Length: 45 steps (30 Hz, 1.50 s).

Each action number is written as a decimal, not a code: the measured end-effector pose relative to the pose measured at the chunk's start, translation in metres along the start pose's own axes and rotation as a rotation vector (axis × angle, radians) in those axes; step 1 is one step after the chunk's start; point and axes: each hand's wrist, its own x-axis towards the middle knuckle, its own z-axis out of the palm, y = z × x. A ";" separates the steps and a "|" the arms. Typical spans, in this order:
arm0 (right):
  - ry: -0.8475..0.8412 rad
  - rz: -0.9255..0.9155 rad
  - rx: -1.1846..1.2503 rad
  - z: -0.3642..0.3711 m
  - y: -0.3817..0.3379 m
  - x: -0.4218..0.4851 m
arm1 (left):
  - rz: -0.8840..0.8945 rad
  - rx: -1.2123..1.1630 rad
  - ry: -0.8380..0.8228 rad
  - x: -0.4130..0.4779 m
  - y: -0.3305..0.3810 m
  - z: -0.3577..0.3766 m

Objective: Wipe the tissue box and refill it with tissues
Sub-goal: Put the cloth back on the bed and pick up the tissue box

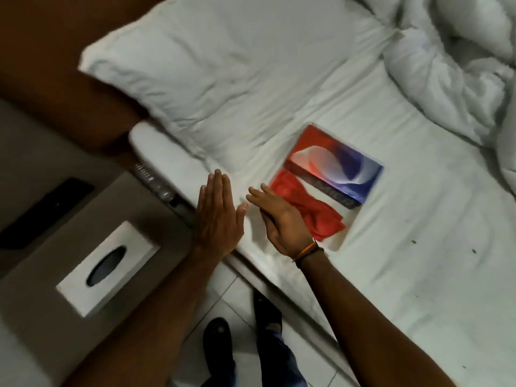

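Both hands held flat and empty over the edge of the white-sheeted bed (391,261): left hand (216,216) with fingers straight and pressed together, palm down, gripping nothing; right hand (279,219) likewise released, fingers loosely spread, an orange and black cord bracelet (308,248) at its wrist. Just beyond the right hand and partly under its far edge, a crumpled red wiping cloth (315,216), and touching that cloth on its far side a red, white and blue printed pack of tissues (335,169), lying flat on the sheet. Well to the near left of the left hand, a white rectangular tissue box with a dark oval opening (107,265), sitting on a grey-brown bedside worktop (36,325), apparently empty through the slot, though blur makes that uncertain. Beyond the box, a black slim remote-like object (47,208); beyond both hands, a white pillow (223,71). Likely step in hand: taking up the cloth, nothing wiped yet as far as can be judged. Best done by closing the right hand on the bunched middle of the cloth rather than a corner, lifting clear of the pack, then steadying the box with the left hand at one end while wiping top and sides, slot edge included, before opening the pack.
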 end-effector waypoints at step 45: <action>-0.409 0.569 0.234 0.396 -0.012 0.117 | -1.434 -0.999 0.309 -0.231 -0.382 0.124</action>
